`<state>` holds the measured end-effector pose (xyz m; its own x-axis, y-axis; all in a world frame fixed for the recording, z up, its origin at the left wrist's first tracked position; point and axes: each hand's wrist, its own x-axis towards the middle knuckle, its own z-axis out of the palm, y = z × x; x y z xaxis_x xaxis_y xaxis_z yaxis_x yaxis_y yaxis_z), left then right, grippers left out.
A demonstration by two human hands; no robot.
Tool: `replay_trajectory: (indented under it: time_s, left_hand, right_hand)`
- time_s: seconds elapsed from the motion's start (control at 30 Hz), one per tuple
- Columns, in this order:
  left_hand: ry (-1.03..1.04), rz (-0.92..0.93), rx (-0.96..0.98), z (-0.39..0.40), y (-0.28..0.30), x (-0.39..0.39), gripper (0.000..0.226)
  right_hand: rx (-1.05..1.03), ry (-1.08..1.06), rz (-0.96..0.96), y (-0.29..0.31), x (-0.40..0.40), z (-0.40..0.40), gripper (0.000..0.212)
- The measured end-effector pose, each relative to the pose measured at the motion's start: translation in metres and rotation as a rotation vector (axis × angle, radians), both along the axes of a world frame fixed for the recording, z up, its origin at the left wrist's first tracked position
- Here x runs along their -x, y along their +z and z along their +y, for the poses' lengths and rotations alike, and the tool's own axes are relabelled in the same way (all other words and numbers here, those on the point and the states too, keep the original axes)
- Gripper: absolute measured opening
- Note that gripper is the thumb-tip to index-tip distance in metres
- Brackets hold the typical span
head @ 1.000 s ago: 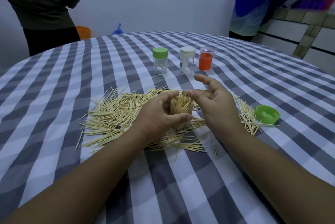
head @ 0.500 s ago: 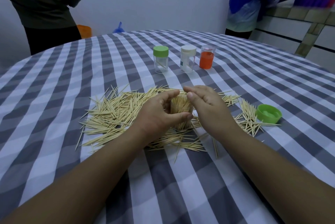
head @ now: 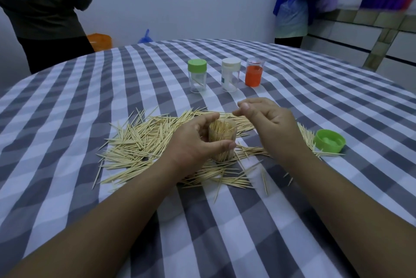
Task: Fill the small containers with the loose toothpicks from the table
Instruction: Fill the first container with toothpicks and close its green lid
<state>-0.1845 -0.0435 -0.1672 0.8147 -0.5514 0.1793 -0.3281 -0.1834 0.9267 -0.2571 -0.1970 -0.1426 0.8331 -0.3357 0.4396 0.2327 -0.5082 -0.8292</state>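
Loose toothpicks (head: 139, 142) lie in a wide heap on the checked tablecloth (head: 90, 88). In the middle of the heap stands a small clear container (head: 221, 137), packed with upright toothpicks and uncapped. My left hand (head: 191, 144) grips it from the left, thumb across its front and fingers behind. My right hand (head: 272, 126) hovers just right of and above its rim. Its fingers are loosely curled, and I see nothing between them. A loose green lid (head: 329, 140) lies open side up to the right.
Three more small containers stand in a row further back: a green-capped one (head: 197, 78), a white-capped one (head: 230, 77) and an orange one (head: 254, 72). Two people stand beyond the table, at far left (head: 45, 7) and far right (head: 292, 7).
My right hand has lifted off the top of the filled container and drawn back to the right. My left hand keeps its hold on the container.
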Motion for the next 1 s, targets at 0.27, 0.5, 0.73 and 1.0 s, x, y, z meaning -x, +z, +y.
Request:
replay_trajectory:
  time_s: [0.27, 0.5, 0.73, 1.0]
  left_hand:
    - [0.034, 0.009, 0.011, 0.003, 0.004, -0.002, 0.083]
    - [0.038, 0.003, 0.015, 0.001, 0.002, -0.002, 0.078]
    - [0.036, -0.012, 0.001, 0.002, 0.003, -0.001, 0.076]
    - [0.019, 0.012, 0.014, 0.002, 0.002, -0.002, 0.091]
  right_hand:
    - [0.464, -0.145, 0.423, -0.019, -0.013, -0.036, 0.033]
    - [0.738, -0.180, 0.705, -0.005, -0.043, -0.054, 0.051]
    - [1.069, 0.000, 0.826, 0.003, -0.058, -0.040, 0.054]
    - [1.350, -0.147, 0.613, -0.017, -0.055, -0.042, 0.034]
